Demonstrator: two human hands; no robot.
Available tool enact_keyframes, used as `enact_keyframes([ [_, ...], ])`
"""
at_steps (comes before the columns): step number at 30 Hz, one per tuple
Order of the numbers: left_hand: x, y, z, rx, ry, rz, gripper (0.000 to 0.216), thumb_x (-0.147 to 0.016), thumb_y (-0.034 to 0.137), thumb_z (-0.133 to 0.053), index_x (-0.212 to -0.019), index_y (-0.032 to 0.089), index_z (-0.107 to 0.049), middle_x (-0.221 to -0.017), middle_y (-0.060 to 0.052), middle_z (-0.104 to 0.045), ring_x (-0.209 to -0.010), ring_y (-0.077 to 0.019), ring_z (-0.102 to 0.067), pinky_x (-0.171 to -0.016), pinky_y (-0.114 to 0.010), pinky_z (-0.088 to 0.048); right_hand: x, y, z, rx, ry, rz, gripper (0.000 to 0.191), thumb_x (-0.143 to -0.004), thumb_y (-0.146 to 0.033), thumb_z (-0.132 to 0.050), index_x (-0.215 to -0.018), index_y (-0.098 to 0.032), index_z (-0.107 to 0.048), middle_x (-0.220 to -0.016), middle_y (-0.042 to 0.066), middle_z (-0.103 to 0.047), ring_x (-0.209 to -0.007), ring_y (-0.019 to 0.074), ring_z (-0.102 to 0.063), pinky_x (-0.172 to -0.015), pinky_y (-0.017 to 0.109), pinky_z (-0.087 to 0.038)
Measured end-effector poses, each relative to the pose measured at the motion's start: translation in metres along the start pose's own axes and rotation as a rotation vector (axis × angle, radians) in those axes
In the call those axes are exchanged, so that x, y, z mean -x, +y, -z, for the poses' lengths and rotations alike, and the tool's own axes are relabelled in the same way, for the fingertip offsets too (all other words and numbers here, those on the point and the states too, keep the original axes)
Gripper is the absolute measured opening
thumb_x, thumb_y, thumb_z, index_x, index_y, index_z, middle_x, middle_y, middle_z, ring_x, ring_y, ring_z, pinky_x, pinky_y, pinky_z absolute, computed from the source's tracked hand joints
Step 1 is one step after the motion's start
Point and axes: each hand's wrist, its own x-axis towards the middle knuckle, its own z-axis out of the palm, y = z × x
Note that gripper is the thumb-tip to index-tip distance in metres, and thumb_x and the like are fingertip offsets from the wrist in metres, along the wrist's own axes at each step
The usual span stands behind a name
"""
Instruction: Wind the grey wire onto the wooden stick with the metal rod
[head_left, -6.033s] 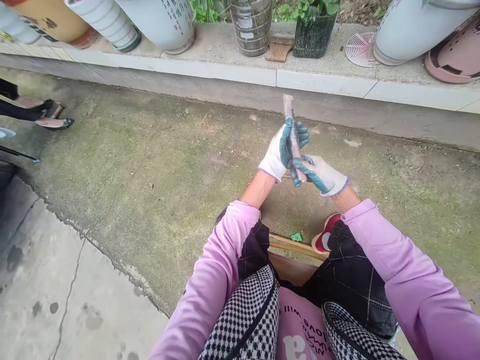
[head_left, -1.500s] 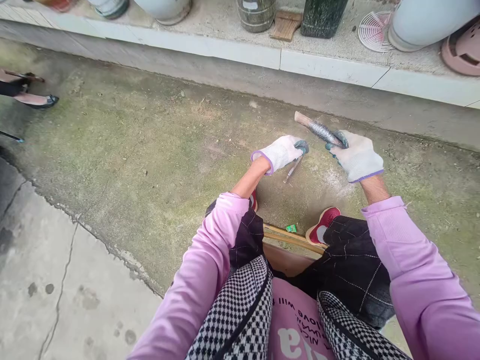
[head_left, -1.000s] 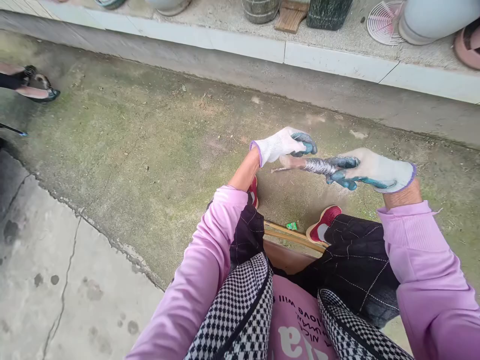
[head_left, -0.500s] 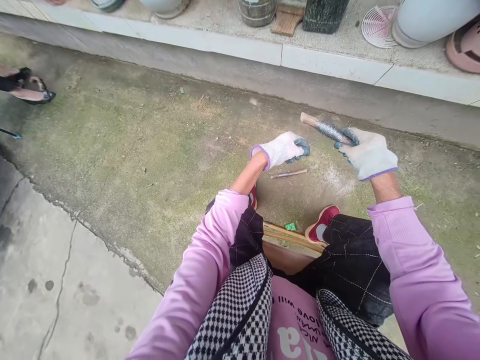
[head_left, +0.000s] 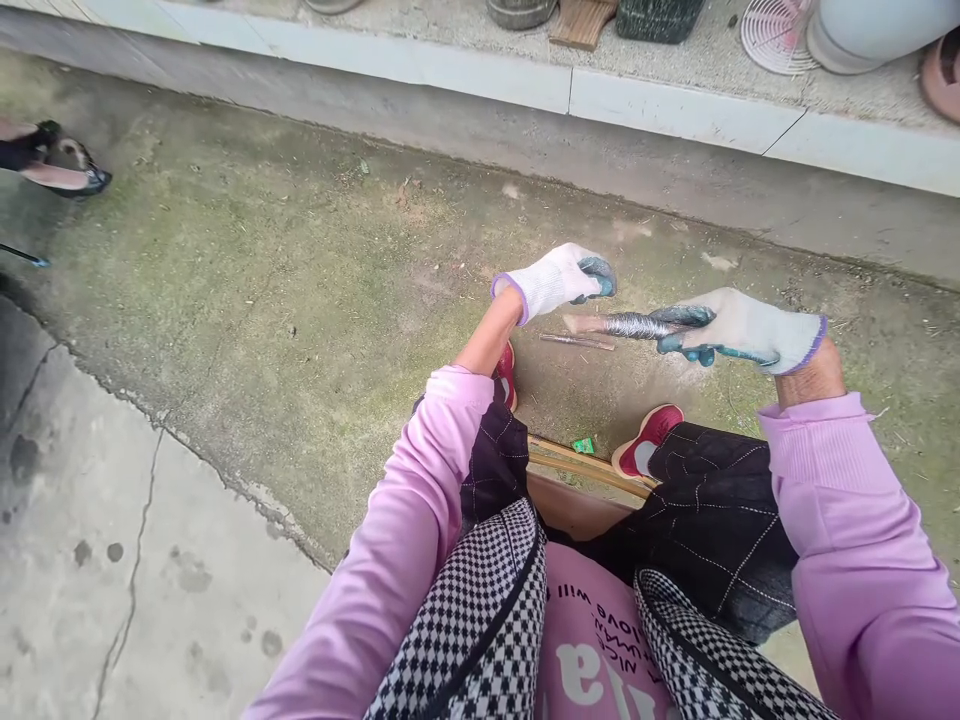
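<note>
My right hand (head_left: 739, 325), in a white glove with blue-green coated fingers, grips one end of a wooden stick wound with silver wire (head_left: 636, 326). The stick's bare end points left, level with the ground. Just above that end is my left hand (head_left: 562, 277), gloved the same way, its fingers curled together. Whatever it may pinch is too small or hidden to make out. On the ground below lies a thinner stick (head_left: 576, 341), close behind the wire-wound one in the view.
Red shoes (head_left: 651, 437) frame a small green packet (head_left: 583, 445) near a wooden bar (head_left: 589, 466). A tiled ledge (head_left: 495, 82) runs across the top, with pots and a pink-white round grate (head_left: 776, 38). Another person's foot (head_left: 71, 175) shows at far left.
My right hand has lowered and turned the wire-wound stick from slanting to nearly level, its bare end now beneath my left hand. My left hand has shifted slightly up and left.
</note>
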Motion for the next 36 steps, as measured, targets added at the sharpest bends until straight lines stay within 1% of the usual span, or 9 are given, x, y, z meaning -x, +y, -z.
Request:
enact_keyframes([
  [4,-0.006,-0.006,-0.005,0.156,-0.052,-0.023,0.022,-0.096,-0.007,-0.073,-0.097,0.012,-0.085,-0.091,0.001,-0.079,-0.085,-0.0123,-0.064,-0.084,-0.028,-0.052,0.003,-0.011,-0.004,-0.119,0.083,0.095,0.067,-0.071,-0.060,-0.110,-0.124,-0.021,-0.097,-0.091,0.006,-0.082,-0.071,0.0208,-0.067,-0.060,0.033,-0.056],
  [8,-0.003,0.003,-0.016,0.162,0.026,0.055,0.028,-0.102,-0.009,-0.074,-0.090,0.016,-0.076,-0.079,0.001,-0.070,-0.079,-0.0139,-0.057,-0.081,-0.032,-0.053,-0.007,-0.012,-0.009,-0.152,0.278,0.188,0.050,-0.081,-0.057,-0.108,-0.114,-0.022,-0.094,-0.092,0.007,-0.083,-0.075,0.0239,-0.069,-0.063,0.037,-0.059],
  [14,0.002,0.017,-0.031,0.213,0.023,0.060,0.017,-0.110,0.006,-0.089,-0.097,0.015,-0.083,-0.082,-0.002,-0.074,-0.082,-0.0156,-0.063,-0.085,-0.034,-0.060,-0.023,-0.004,-0.014,-0.100,0.500,0.213,0.036,-0.088,-0.047,-0.101,-0.120,-0.031,-0.095,-0.095,0.003,-0.086,-0.088,0.0323,-0.082,-0.071,0.042,-0.069],
  [19,-0.002,0.015,-0.035,0.275,0.144,0.075,0.025,-0.117,0.031,-0.096,-0.104,0.014,-0.082,-0.082,-0.002,-0.073,-0.078,-0.0146,-0.069,-0.084,-0.031,-0.065,-0.024,-0.011,-0.022,-0.229,0.476,0.222,0.031,-0.088,-0.036,-0.103,-0.115,-0.029,-0.091,-0.090,0.003,-0.084,-0.079,0.0277,-0.078,-0.066,0.038,-0.070],
  [25,-0.002,0.013,-0.032,0.230,0.135,0.032,0.020,-0.113,0.027,-0.096,-0.105,0.015,-0.082,-0.086,-0.003,-0.075,-0.080,-0.0144,-0.070,-0.086,-0.030,-0.065,-0.014,-0.025,-0.029,-0.466,0.303,0.261,0.048,-0.086,-0.056,-0.105,-0.117,-0.024,-0.085,-0.098,0.010,-0.088,-0.071,0.0236,-0.073,-0.056,0.035,-0.064],
  [28,-0.003,0.010,-0.031,0.150,0.110,0.033,0.015,-0.109,0.024,-0.096,-0.106,0.016,-0.084,-0.090,-0.004,-0.079,-0.081,-0.0157,-0.071,-0.085,-0.031,-0.064,-0.010,-0.032,-0.031,-0.296,0.385,0.199,0.058,-0.095,-0.049,-0.096,-0.146,-0.023,-0.088,-0.107,0.009,-0.091,-0.080,0.0269,-0.078,-0.065,0.038,-0.068],
  [30,-0.004,0.005,-0.032,0.092,0.074,0.025,0.007,-0.108,0.021,-0.091,-0.107,0.017,-0.085,-0.094,-0.004,-0.081,-0.080,-0.0153,-0.070,-0.080,-0.030,-0.061,-0.010,-0.035,-0.029,-0.045,0.477,0.173,0.063,-0.103,-0.040,-0.089,-0.164,-0.025,-0.087,-0.123,0.011,-0.095,-0.101,0.0340,-0.087,-0.084,0.045,-0.075],
  [33,-0.004,-0.002,-0.033,0.016,0.013,0.012,0.007,-0.106,0.015,-0.082,-0.108,0.021,-0.087,-0.098,-0.002,-0.082,-0.078,-0.0143,-0.068,-0.075,-0.029,-0.059,-0.017,-0.033,-0.022,0.304,0.554,0.137,0.060,-0.112,-0.031,-0.082,-0.172,-0.029,-0.086,-0.156,0.014,-0.093,-0.146,0.0466,-0.085,-0.120,0.057,-0.072],
  [36,-0.001,-0.004,-0.030,-0.075,0.007,0.012,0.015,-0.105,0.012,-0.077,-0.098,0.023,-0.085,-0.090,-0.001,-0.081,-0.078,-0.0160,-0.065,-0.080,-0.035,-0.058,-0.030,-0.025,-0.013,0.487,0.546,0.035,0.060,-0.113,-0.027,-0.082,-0.173,-0.025,-0.085,-0.164,0.020,-0.090,-0.153,0.0511,-0.082,-0.129,0.062,-0.065],
])
